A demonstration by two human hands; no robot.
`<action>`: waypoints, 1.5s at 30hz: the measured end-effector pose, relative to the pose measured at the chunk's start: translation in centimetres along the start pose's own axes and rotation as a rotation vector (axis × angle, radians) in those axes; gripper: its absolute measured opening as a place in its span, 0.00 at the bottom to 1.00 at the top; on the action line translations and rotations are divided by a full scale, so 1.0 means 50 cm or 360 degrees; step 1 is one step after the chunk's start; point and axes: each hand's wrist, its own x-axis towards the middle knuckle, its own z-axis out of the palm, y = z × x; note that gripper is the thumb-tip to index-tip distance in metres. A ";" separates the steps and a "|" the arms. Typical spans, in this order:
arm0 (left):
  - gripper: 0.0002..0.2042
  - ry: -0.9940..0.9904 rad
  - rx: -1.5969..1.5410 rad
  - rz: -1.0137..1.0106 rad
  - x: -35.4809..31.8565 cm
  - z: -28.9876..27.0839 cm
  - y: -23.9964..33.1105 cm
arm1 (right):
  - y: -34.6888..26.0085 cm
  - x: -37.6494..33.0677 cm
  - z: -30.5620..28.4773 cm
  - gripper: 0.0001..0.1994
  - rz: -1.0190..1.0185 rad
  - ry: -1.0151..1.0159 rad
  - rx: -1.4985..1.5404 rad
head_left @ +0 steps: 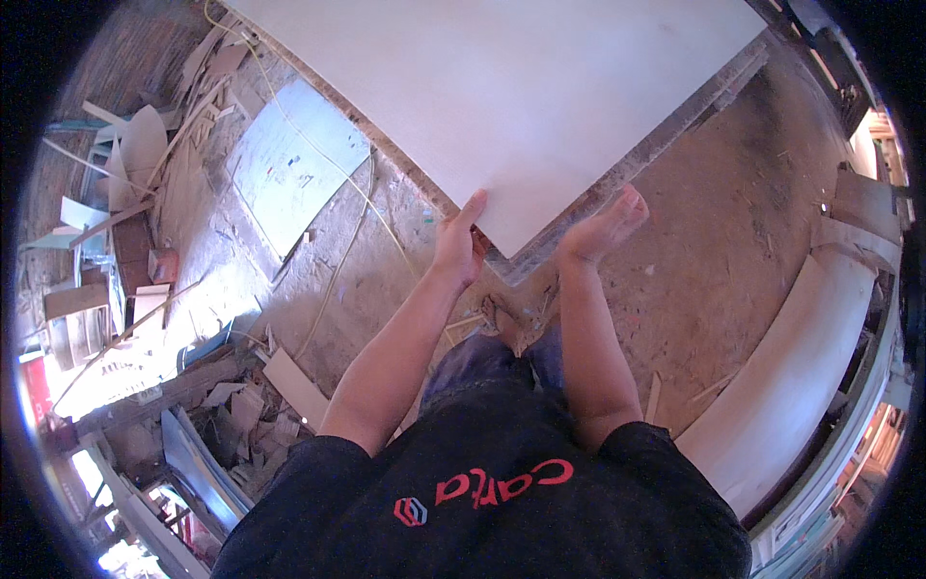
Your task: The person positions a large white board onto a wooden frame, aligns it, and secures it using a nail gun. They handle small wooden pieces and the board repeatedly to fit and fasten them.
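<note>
Setting: a dusty workshop floor (733, 193) of bare brown ground, seen from above, strewn with wood offcuts and scrap.
Main thing: a large pale rectangular sheet of board (502, 96) fills the upper middle of the view, its near corner pointing toward the person.
Under it: a darker, rough-edged board (666, 135) shows as a strip along the pale sheet's right edge and around the near corner.
Left hand: the left hand (459, 246) grips the pale sheet's left edge just beside the near corner, thumb laid on the top face, fingers curled below and hidden.
Right hand: the right hand (603, 230) lies flat and open, fingers together, against the rough edge to the right of the corner; whether it presses is not clear.
Hands to each other: apart, one on each side of the corner.
Left side: a light blue flat panel (289, 164) lies on the floor, and a thin yellow cord (338, 261) runs past it.
Far left: a heap of pale wood scraps (125, 164).
Right side: a long curved pale board (801, 367) lies near the person's right arm.
Below: the person's black shirt (502, 492) and blue trousers (482, 362).
</note>
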 end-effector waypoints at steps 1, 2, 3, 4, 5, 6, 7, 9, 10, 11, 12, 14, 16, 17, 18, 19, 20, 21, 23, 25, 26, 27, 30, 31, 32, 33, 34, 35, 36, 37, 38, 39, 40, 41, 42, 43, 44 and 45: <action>0.23 0.0045 0.0009 0.0009 0.000 -0.002 -0.002 | 0.015 0.014 -0.037 0.17 -0.0024 -0.0039 -0.0083; 0.23 0.0002 -0.0005 -0.0003 0.002 -0.005 -0.004 | 0.026 0.020 -0.073 0.18 -0.0213 -0.0280 -0.0527; 0.23 -0.0043 -0.0014 -0.0018 0.003 -0.008 -0.003 | 0.029 0.021 -0.107 0.21 -0.0399 -0.0514 -0.0972; 0.23 -0.0088 -0.0024 -0.0032 0.005 -0.010 -0.002 | 0.036 0.024 -0.131 0.23 -0.0579 -0.0748 -0.1420; 0.23 -0.0081 -0.0017 -0.0019 0.003 -0.008 0.001 | 0.017 0.014 -0.124 0.27 -0.0481 -0.0793 -0.1615; 0.23 -0.0073 -0.0008 -0.0009 -0.003 -0.003 0.003 | -0.020 -0.009 -0.102 0.31 -0.0374 -0.0835 -0.1808; 0.23 -0.0065 0.0001 0.0008 -0.008 0.001 0.005 | -0.047 -0.024 -0.085 0.35 -0.0265 -0.0878 -0.1994; 0.23 -0.0087 0.0005 -0.0036 -0.003 -0.002 0.005 | -0.057 -0.025 -0.060 0.38 -0.0219 -0.0917 -0.2109; 0.22 -0.0096 0.0006 -0.0057 0.000 -0.004 0.005 | -0.060 -0.023 -0.052 0.40 -0.0196 -0.0940 -0.2166; 0.23 -0.0113 -0.0013 -0.0042 0.003 -0.008 0.003 | -0.064 -0.024 -0.050 0.40 -0.0190 -0.0940 -0.2157; 0.23 -0.0128 -0.0032 -0.0026 0.006 -0.011 0.000 | -0.066 -0.024 -0.049 0.40 -0.0184 -0.0942 -0.2147; 0.23 -0.0138 -0.0056 0.0000 0.011 -0.015 -0.004 | -0.062 -0.020 -0.049 0.40 -0.0151 -0.0920 -0.2114; 0.22 -0.0125 -0.0065 0.0019 0.015 -0.015 -0.008 | -0.046 -0.014 -0.054 0.41 -0.0096 -0.0871 -0.2065; 0.22 -0.0103 -0.0053 0.0029 0.012 -0.013 -0.007 | -0.048 -0.013 -0.058 0.40 -0.0069 -0.0892 -0.1918; 0.22 -0.0081 -0.0040 0.0040 0.008 -0.011 -0.006 | -0.052 -0.015 -0.065 0.38 -0.0042 -0.0912 -0.1771; 0.21 -0.0058 -0.0028 0.0050 0.006 -0.009 -0.004 | -0.055 -0.014 -0.074 0.37 -0.0015 -0.0931 -0.1623; 0.21 -0.0059 -0.0027 0.0032 0.007 -0.007 -0.004 | -0.046 -0.005 -0.092 0.35 0.0118 -0.0913 -0.1370; 0.21 -0.0056 -0.0026 0.0010 0.008 -0.008 -0.005 | -0.033 0.005 -0.113 0.33 0.0252 -0.0893 -0.1120; 0.22 -0.0068 0.0002 -0.0035 0.008 -0.010 -0.004 | -0.024 0.018 -0.136 0.29 0.0493 -0.0817 -0.0721; 0.25 -0.0097 0.0057 -0.0083 0.006 -0.011 0.000 | -0.032 0.026 -0.144 0.25 0.0709 -0.0706 -0.0423; 0.24 -0.0072 0.0042 -0.0058 0.005 -0.009 -0.001 | -0.035 0.027 -0.145 0.23 0.0797 -0.0747 -0.0417; 0.23 -0.0047 0.0027 -0.0032 0.005 -0.007 -0.001 | -0.036 0.030 -0.142 0.21 0.0885 -0.0788 -0.0410; 0.23 -0.0051 0.0028 0.0007 0.005 -0.005 -0.003 | -0.021 0.012 -0.125 0.16 0.1081 -0.0826 -0.0252; 0.24 -0.0065 0.0036 0.0017 0.006 -0.004 -0.002 | -0.013 0.001 -0.117 0.15 0.1133 -0.0827 -0.0173; 0.24 -0.0065 0.0038 0.0012 0.006 -0.006 -0.003 | -0.022 -0.011 -0.107 0.14 0.1193 -0.0844 -0.0013; 0.25 -0.0067 0.0041 0.0006 0.005 -0.007 -0.002 | -0.042 -0.021 -0.095 0.14 0.1251 -0.0858 0.0149; 0.25 -0.0068 0.0044 0.0000 0.005 -0.009 -0.001 | -0.054 -0.027 -0.089 0.13 0.1307 -0.0871 0.0311; 0.25 -0.0070 0.0039 0.0005 0.003 -0.008 -0.001 | -0.056 -0.025 -0.089 0.14 0.1349 -0.0915 0.0394; 0.25 -0.0072 0.0033 0.0010 0.003 -0.006 -0.001 | -0.056 -0.021 -0.090 0.15 0.1392 -0.0960 0.0476; 0.25 -0.0074 0.0028 0.0015 0.002 -0.006 -0.001 | -0.056 -0.018 -0.092 0.15 0.1434 -0.1004 0.0559; 0.25 -0.0050 0.0034 0.0027 -0.004 0.003 0.001 | -0.050 -0.016 -0.097 0.16 0.1430 -0.1077 0.0616; 0.25 -0.0027 0.0041 0.0039 -0.012 0.012 0.005 | -0.038 -0.016 -0.103 0.16 0.1426 -0.1150 0.0672; 0.25 -0.0003 0.0048 0.0051 -0.017 0.019 0.007 | -0.027 -0.017 -0.108 0.17 0.1420 -0.1223 0.0728; 0.24 -0.0019 0.0041 0.0038 -0.016 0.018 0.006 | -0.016 -0.022 -0.109 0.17 0.1409 -0.1226 0.0707; 0.24 -0.0035 0.0036 0.0024 -0.015 0.016 0.006 | -0.004 -0.027 -0.106 0.17 0.1397 -0.1228 0.0687; 0.24 -0.0051 0.0030 0.0009 -0.013 0.014 0.006 | 0.007 -0.031 -0.107 0.17 0.1385 -0.1229 0.0666; 0.24 -0.0044 0.0033 0.0014 -0.013 0.012 0.006 | 0.001 -0.035 -0.106 0.17 0.1513 -0.1234 0.0703; 0.24 -0.0037 0.0036 0.0019 -0.012 0.009 0.005 | -0.007 -0.039 -0.108 0.17 0.1642 -0.1237 0.0741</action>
